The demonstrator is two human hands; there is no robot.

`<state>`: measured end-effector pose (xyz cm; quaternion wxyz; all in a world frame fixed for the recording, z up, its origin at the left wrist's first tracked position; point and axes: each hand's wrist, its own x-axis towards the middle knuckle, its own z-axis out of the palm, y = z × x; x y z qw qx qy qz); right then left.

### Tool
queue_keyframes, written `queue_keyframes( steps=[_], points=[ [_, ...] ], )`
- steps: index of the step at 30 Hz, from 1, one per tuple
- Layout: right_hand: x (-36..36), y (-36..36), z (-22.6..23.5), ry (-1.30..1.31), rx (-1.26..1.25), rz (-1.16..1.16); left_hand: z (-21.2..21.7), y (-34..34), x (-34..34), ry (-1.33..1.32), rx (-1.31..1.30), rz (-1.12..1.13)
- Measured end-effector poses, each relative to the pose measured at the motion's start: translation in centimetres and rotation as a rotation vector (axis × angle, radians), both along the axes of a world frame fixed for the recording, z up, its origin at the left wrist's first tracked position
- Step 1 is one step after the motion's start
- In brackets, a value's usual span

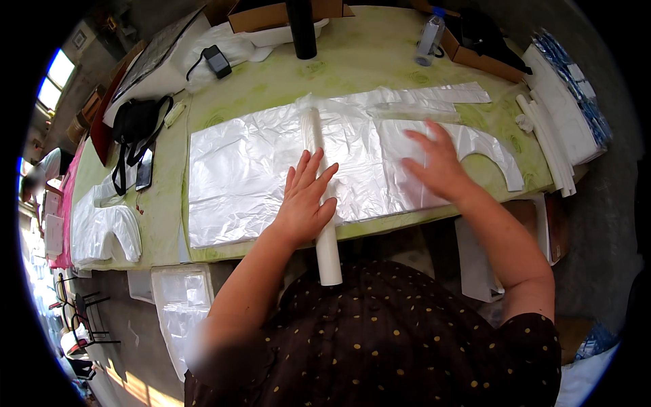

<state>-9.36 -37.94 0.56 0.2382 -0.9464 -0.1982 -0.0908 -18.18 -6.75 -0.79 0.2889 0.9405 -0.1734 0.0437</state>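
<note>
A green table point(352, 61) carries a flat stack of clear plastic bags point(237, 176). The left hand point(305, 197) lies open, fingers spread, on a white tube point(324, 230) lying across the stack. The right hand point(437, 163) presses flat on the bags, holding nothing. Cardboard boxes point(271, 15) and a bottle point(429, 39) stand far; bright windows point(54, 78) lie left.

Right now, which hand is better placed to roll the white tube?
Probably the left hand: it lies flat on the white tube. The right hand presses the clear plastic bags beside it.
</note>
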Motion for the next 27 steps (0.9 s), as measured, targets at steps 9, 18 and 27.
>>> queue_keyframes(
  steps=[9,18,27],
  points=[
    [7.0,15.4,-3.5,0.112,-0.296,0.137,-1.0,-0.2,0.7,-0.013,-0.023,-0.023],
    [18.6,-0.2,-3.0,0.41,-0.054,-0.48,-0.7,-0.3,0.4,0.004,-0.019,0.006],
    [15.0,-29.5,-2.0,0.096,-0.077,-1.017,-0.1,-0.6,0.4,0.035,-0.048,-0.007]
  ],
)
